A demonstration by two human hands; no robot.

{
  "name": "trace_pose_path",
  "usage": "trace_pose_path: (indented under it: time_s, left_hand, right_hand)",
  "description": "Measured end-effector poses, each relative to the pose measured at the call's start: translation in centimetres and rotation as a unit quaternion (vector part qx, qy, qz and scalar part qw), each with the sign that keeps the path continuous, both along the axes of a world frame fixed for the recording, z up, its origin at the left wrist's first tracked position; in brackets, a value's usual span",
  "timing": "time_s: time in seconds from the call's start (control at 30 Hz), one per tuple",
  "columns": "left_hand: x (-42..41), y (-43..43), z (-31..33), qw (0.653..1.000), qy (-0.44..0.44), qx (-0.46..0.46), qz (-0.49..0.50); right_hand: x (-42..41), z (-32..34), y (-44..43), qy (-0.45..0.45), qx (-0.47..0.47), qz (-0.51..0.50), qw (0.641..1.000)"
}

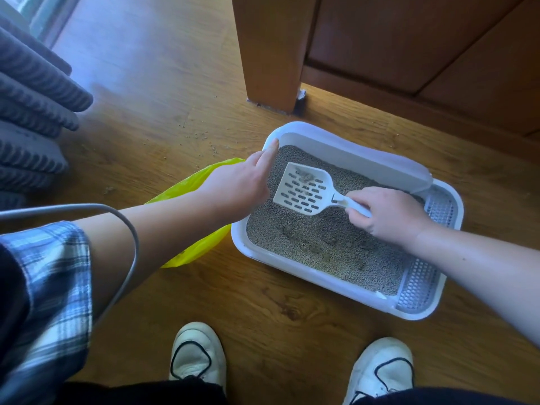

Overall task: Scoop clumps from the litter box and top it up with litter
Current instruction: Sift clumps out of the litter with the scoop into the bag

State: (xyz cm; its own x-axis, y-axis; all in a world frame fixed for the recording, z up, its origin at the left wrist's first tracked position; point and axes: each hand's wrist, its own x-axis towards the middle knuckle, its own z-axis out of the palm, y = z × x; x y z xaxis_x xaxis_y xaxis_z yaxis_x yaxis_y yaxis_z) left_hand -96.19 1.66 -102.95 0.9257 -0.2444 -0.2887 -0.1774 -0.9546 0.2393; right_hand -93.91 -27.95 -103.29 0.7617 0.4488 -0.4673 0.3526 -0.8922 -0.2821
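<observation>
Obs.: right hand [388, 217] is closed around the handle of the white scoop [304, 190], thumb and fingers wrapped just behind the neck. The slotted blade extends from the grip toward the person's left and is held above the litter [336, 247], roughly level. A small grey clump [305, 176] sits at the blade end farthest from the grip; a few grains lie among the slots.

Left hand [239, 188] holds nothing. Its fingers are straight, and the index tip appears to rest against the far left corner of the litter box [321, 280], beyond the blade tip. The yellow bag [193, 247] lies on the floor outside the box wall, under the left forearm and past the blade tip from the grip.

Darker clumped patches [289, 229] show in the litter below the blade, on the near side of the grip.

Judged step: carrying the clump across to the bag.

Risks:
- The clump sits at the blade's far edge, so tipping the blade before it clears the wall would drop it back in or onto the floor.
- The bag mouth looks collapsed and partly covered by the arm, so the clump may miss it.
- A quick swing would shed grains; loose grains [210, 141] already dot the floor.
- The clump looks crumbly and could break up through the slots.
</observation>
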Motion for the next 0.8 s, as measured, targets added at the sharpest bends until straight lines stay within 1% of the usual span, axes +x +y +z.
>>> trace_pose_path:
  time_s: [0.23,0.4,0.5,0.6,0.67,0.8]
  left_hand:
    - [0.1,-0.1,0.3,1.0,0.008,0.005,0.007]
    - [0.2,0.2,0.3,1.0,-0.004,0.011,0.002]
    - [0.4,1.3,0.8,1.0,-0.013,0.004,-0.015]
    - [0.9,3.1,1.4,0.999,-0.036,0.003,0.003]
    - [1.3,4.4,1.4,0.999,-0.043,0.023,0.02]
    - [0.6,7.4,0.8,0.997,0.001,0.069,0.042]
  right_hand:
    - [-0.1,0.8,-0.2,-0.002,0.008,-0.033,0.999]
    - [0.3,1.8,-0.7,-0.011,0.015,-0.018,1.0]
    - [0.7,3.3,-1.0,-0.041,0.045,-0.026,0.998]
    - [0.7,5.3,-0.6,-0.066,0.051,-0.022,0.996]
    - [0.4,6.6,0.6,-0.066,0.05,-0.01,0.997]
    - [0.2,8.0,4.8,-0.074,0.063,0.026,0.995]
